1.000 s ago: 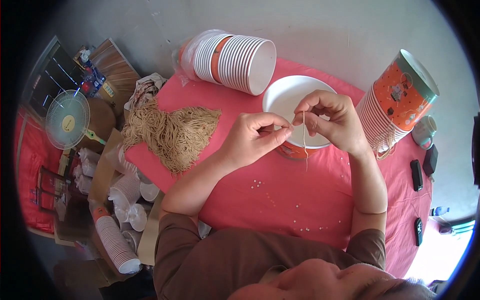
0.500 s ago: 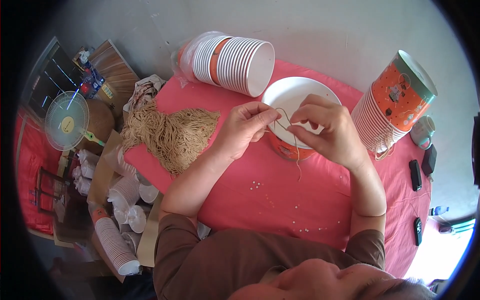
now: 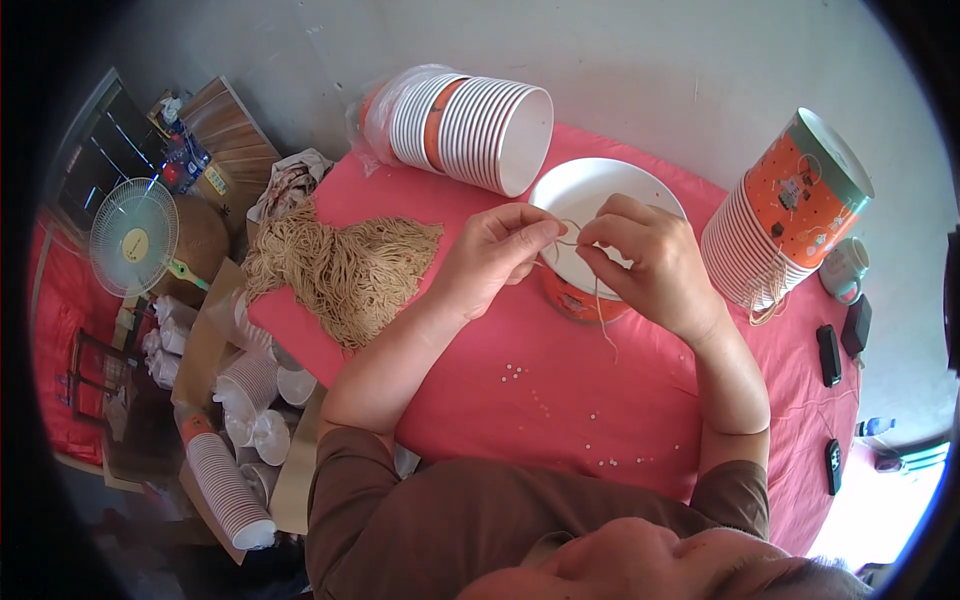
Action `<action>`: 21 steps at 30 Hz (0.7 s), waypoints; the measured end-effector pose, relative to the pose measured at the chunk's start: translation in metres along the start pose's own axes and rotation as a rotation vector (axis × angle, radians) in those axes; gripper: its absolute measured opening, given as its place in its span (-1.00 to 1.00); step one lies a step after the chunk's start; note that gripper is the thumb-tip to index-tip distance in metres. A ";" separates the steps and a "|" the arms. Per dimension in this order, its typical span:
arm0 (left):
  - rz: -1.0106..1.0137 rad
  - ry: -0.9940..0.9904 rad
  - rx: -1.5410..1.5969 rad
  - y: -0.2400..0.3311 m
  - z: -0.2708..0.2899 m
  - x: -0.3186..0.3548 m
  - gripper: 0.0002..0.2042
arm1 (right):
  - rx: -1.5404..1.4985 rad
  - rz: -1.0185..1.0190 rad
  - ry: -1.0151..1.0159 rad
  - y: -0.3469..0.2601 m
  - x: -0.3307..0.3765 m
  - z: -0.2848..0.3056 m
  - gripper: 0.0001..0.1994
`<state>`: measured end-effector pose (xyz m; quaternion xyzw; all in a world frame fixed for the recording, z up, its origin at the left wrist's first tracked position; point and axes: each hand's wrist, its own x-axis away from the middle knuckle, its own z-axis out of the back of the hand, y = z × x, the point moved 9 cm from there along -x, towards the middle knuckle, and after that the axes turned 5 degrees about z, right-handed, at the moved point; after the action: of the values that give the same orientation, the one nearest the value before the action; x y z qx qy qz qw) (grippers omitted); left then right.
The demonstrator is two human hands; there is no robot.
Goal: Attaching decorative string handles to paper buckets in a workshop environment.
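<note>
Although set away from the red-covered bench [image 3: 480,400], at far left a round fan [image 3: 133,237], then an open cardboard box [image 3: 298,470] with nested paper cups [image 3: 230,490] inside. Over the left end of the bench, a thick pile of tan strands [image 3: 345,270], seemingly most of the supply and yet to be used. Farther back, on its side and partly bagged, a stack of nested tubs [image 3: 470,130]. Next, at the left hand [image 3: 497,250], a pinching grip, thumb against forefinger, on one tan strand [image 3: 600,315]. Beneath the strand, an upright tub [image 3: 590,185] with a white inside. From there across to the right hand [image 3: 650,255], the same strand in a small curve, held by a second pinching grip, with a loose tail hanging below. By judgement, only partway: curved round, but not visibly knotted or drawn tight. Farther right, an upside-down stack of printed tubs [image 3: 800,195] with a small bunch of strands [image 3: 769,290] against its lower side, perhaps already handled. Beyond, a pale mug [image 3: 843,265] and a black remote [image 3: 833,466]
</note>
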<state>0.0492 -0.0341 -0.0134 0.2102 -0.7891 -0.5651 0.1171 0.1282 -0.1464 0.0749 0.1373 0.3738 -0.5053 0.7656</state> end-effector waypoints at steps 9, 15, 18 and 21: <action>-0.173 0.037 -0.468 0.018 0.000 0.008 -0.88 | -0.080 -0.136 0.059 0.013 0.001 0.022 -0.94; -0.103 0.032 -0.348 0.016 -0.008 0.009 -0.91 | -0.069 -0.026 -0.008 0.000 -0.001 0.014 -0.92; -0.084 0.023 -0.317 0.014 -0.013 0.011 -0.92 | -0.068 0.004 0.007 -0.003 -0.001 0.009 -0.92; -0.098 0.008 -0.299 0.014 -0.014 0.011 -0.91 | -0.033 -0.004 -0.001 -0.003 -0.001 0.007 -0.93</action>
<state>0.0426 -0.0470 0.0035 0.2309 -0.6846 -0.6805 0.1222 0.1284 -0.1508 0.0811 0.1237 0.3817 -0.5005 0.7671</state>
